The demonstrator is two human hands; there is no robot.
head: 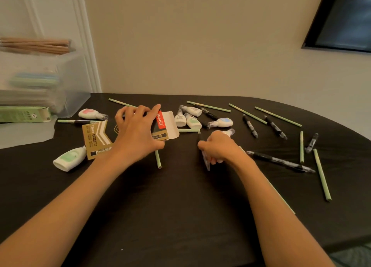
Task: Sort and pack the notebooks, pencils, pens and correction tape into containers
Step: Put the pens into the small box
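My left hand point(138, 129) grips a gold and black pen box point(96, 140) whose open flap end point(168, 126) faces right. My right hand point(218, 148) is closed around a black pen point(205, 160), its ends sticking out above and below the fist. Several green pencils, such as one long pencil point(322, 174), lie scattered over the black table point(180, 206). Black pens, one point(281, 162) near my right wrist, lie to the right. Correction tapes sit in a cluster point(190, 118) behind the box, another point(69, 159) at the left.
A clear plastic bin point(72, 82) with notebooks inside stands at the back left, brown pencils point(36, 44) lying on top. A green pencil carton point(24, 114) lies open in front of it. The table's curved edge runs along the right.
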